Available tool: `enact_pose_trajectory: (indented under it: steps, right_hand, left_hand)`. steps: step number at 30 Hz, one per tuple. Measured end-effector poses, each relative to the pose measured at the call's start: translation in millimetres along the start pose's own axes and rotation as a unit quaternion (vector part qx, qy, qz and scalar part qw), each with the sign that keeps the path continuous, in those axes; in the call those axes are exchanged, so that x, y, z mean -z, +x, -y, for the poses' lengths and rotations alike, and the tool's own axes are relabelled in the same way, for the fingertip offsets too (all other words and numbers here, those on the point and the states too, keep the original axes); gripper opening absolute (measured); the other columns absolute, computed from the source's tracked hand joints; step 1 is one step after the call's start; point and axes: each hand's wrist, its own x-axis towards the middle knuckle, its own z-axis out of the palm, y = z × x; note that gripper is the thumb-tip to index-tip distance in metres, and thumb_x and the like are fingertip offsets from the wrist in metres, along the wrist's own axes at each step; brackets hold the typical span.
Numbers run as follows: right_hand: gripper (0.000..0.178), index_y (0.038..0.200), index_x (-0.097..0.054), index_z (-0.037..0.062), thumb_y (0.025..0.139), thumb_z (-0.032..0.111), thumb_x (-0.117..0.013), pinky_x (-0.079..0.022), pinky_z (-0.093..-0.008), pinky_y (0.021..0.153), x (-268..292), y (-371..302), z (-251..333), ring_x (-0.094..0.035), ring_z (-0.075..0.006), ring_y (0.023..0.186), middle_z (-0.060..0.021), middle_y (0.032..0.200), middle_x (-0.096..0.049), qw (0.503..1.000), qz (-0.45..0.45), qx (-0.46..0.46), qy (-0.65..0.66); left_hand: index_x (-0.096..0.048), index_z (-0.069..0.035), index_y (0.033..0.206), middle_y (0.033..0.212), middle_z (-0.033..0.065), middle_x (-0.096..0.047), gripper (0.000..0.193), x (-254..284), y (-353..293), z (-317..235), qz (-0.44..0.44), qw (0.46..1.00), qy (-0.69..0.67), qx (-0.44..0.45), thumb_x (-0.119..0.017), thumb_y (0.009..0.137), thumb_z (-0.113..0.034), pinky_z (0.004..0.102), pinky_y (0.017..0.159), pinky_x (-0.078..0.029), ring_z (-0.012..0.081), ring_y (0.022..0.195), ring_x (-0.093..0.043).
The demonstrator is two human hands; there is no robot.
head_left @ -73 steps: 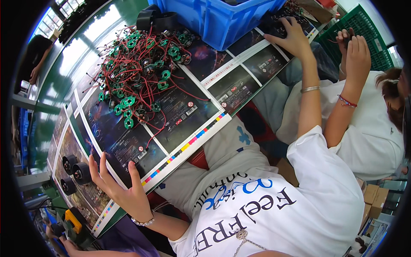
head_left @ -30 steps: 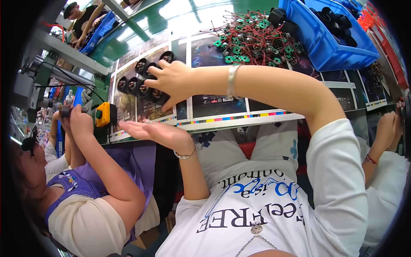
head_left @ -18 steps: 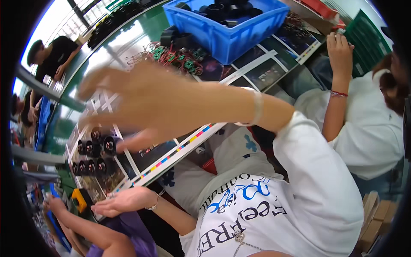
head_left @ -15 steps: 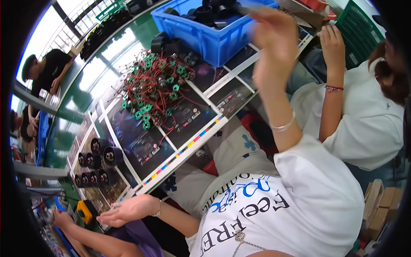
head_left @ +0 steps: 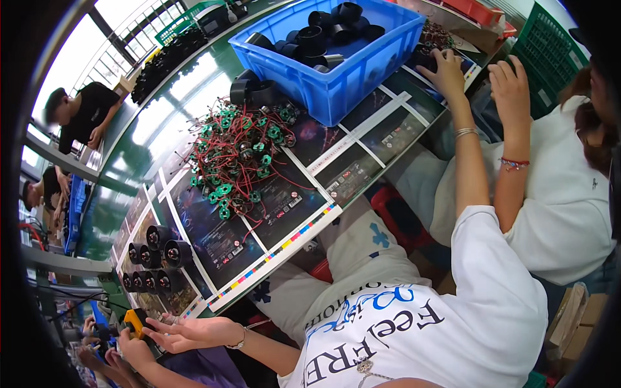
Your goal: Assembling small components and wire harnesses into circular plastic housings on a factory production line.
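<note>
My left hand (head_left: 202, 333) is palm up with its fingers stretched out, beside the table's near left corner, and nothing lies on its palm. Close to its fingertips a co-worker's hand (head_left: 134, 350) is at a yellow-and-black object (head_left: 134, 322). At the far right, my right hand (head_left: 447, 76) curls its thumb and fingers round a dark, rounded part (head_left: 427, 63), mostly hidden, beyond the right side of the blue bin (head_left: 375, 72). Black cylindrical housings (head_left: 312, 40) lie loose in that bin. Left of it, a tangled heap of green circuit boards with red wires (head_left: 242, 155) covers the table.
Several black cylinders (head_left: 155, 258) stand grouped at the table's left end. More black housings (head_left: 253, 90) rest against the bin. Another person's hand (head_left: 508, 76) is raised just right of mine. A green crate (head_left: 546, 55) stands at the far right; cardboard boxes (head_left: 579, 326) sit below.
My right hand has moved right and away from above the bin. My left hand stays palm up, slightly lower. The co-worker's hand at left has come to the yellow-and-black object.
</note>
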Motion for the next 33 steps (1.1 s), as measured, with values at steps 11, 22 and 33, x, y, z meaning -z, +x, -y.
enact_pose_trajectory:
  steps: [11,22,33]
  right_hand:
    - [0.033,0.109,-0.065,0.0065,0.086,0.03,-0.068,-0.048,-0.0417,0.081,-25,-1,-15,-0.058,-0.0339,0.094,-0.0156,0.109,-0.059,0.979,-0.16,0.121,0.043]
    - [0.029,0.096,-0.06,0.0144,0.072,0.024,-0.073,-0.042,-0.0413,0.086,149,-178,238,-0.052,-0.026,0.099,-0.0064,0.108,-0.058,0.825,0.005,0.418,0.379]
    - [0.032,0.097,-0.061,0.0094,0.068,0.014,-0.074,-0.049,-0.0357,0.076,121,-252,373,-0.053,-0.0253,0.091,-0.0096,0.108,-0.052,0.636,0.153,0.539,0.531]
  left_hand:
    - [-0.026,-0.008,0.143,0.152,0.0138,-0.026,0.061,6,-10,36,0.069,0.995,0.017,-0.07,-0.058,0.093,-0.017,0.0442,0.101,-0.04,0.0302,0.126,-0.048]
    - [-0.027,-0.016,0.143,0.153,0.0163,-0.02,0.06,-4,-32,-6,0.153,0.957,-0.014,-0.246,-0.055,0.092,-0.029,0.0474,0.098,-0.043,0.0338,0.127,-0.044]
    - [-0.033,-0.011,0.14,0.154,0.0208,-0.016,0.064,28,-41,-8,0.158,0.965,0.089,-0.19,-0.061,0.084,-0.026,0.0527,0.105,-0.034,0.0388,0.134,-0.033]
